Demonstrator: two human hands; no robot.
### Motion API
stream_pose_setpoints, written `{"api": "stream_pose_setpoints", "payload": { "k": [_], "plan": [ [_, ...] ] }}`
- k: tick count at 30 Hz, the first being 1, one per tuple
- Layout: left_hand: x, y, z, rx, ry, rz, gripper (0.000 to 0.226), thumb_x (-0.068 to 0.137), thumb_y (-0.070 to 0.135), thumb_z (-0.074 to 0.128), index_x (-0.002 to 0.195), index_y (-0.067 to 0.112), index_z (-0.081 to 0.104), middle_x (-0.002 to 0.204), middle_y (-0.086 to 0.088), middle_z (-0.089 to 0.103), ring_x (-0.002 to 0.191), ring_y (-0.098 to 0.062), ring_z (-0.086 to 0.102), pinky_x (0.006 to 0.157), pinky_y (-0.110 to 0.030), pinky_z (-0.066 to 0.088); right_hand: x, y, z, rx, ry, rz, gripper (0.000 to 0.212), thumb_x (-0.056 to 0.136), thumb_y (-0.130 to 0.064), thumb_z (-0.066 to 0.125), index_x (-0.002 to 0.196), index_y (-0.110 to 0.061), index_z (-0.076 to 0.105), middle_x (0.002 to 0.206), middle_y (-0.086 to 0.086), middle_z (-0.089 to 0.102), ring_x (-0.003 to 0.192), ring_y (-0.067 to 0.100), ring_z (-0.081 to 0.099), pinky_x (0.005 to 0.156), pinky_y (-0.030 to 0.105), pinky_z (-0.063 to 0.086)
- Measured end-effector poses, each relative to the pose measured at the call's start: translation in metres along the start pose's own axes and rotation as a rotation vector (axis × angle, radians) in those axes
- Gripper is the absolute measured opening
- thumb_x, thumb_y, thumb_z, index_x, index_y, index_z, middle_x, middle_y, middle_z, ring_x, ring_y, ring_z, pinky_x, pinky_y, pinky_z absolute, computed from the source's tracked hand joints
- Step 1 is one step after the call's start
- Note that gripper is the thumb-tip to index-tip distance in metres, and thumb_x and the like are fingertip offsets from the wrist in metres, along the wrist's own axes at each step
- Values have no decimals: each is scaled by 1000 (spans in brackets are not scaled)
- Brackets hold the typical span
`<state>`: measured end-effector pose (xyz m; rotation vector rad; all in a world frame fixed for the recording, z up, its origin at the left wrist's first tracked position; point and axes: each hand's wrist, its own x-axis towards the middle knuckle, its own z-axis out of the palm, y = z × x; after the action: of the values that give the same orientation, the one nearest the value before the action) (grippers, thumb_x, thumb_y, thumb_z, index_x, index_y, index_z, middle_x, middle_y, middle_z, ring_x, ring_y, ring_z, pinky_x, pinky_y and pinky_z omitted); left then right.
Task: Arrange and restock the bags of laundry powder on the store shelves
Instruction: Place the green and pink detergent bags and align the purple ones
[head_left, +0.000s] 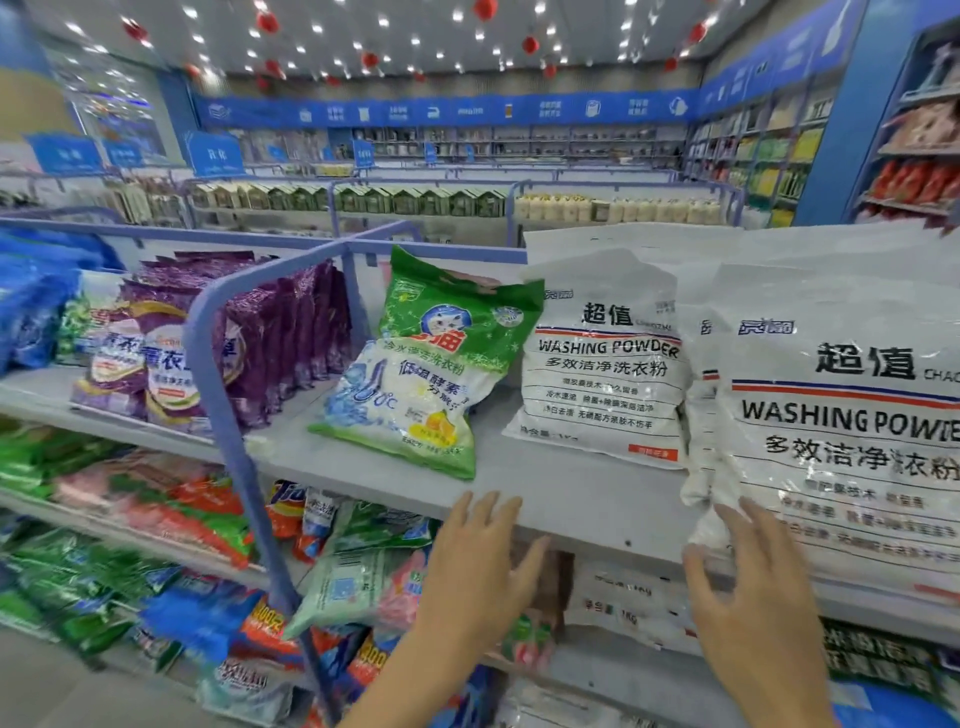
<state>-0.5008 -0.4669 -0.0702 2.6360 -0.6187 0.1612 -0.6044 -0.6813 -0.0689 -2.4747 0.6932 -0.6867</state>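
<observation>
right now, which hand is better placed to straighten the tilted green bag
Likely left. The left hand hovers open at the shelf edge right below the green bag; the right hand is farther off, open by the nearest white washing powder bag.

ceiling: red ornaments (267, 22) | back wall: blue banner (441, 110) | far aisle: green cartons (363, 200), pale bottles (623, 208)

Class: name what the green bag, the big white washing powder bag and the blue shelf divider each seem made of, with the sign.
Green bag: glossy plastic film, by its crinkles and glare. White washing powder bag: thin shiny plastic film, creased and wrinkled. Blue shelf divider: probably painted metal tube; smooth, rigid bend.
</observation>
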Motion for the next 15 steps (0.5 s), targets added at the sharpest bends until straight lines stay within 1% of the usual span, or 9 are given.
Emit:
{"api": "stream_pose_setpoints", "payload": {
  "k": [2, 4, 10, 15],
  "plan": [
    [-10, -34, -16, 1, 13, -41, 64, 101, 62, 35, 156, 29, 32, 162, 9, 31, 152, -17, 16, 125, -31, 13, -12, -25, 16, 44, -40, -2, 50, 97, -33, 62, 145, -25, 49, 158, -3, 37, 147, 18, 28, 121, 46, 27],
    [-18, -67, -31, -15, 36, -73, 63, 101, 61, 37, 155, 29, 34, 159, 12, 34, 149, -13, 20, 123, -27, 15, -20, -49, 32, 70, -73, -10, 48, 99, -37, 58, 146, -28, 48, 158, -8, 37, 147, 11, 27, 121, 39, 26],
    [-22, -144, -68, -83, 88, -150, 61, 99, 61, 43, 152, 30, 41, 153, 12, 42, 146, -13, 27, 121, -32, 27, -31, -124, 74, 134, -140, -70, 48, 102, -38, 56, 147, -25, 47, 155, -8, 41, 146, 8, 30, 122, 31, 25],
    [7, -177, -88, -128, 133, -118, 59, 100, 56, 47, 152, 28, 43, 155, 7, 42, 146, -16, 30, 122, -36, 27, -20, -175, 101, 157, -183, -70, 53, 104, -43, 49, 152, -26, 37, 155, -9, 39, 144, 7, 32, 120, 29, 24]
  ]
}}
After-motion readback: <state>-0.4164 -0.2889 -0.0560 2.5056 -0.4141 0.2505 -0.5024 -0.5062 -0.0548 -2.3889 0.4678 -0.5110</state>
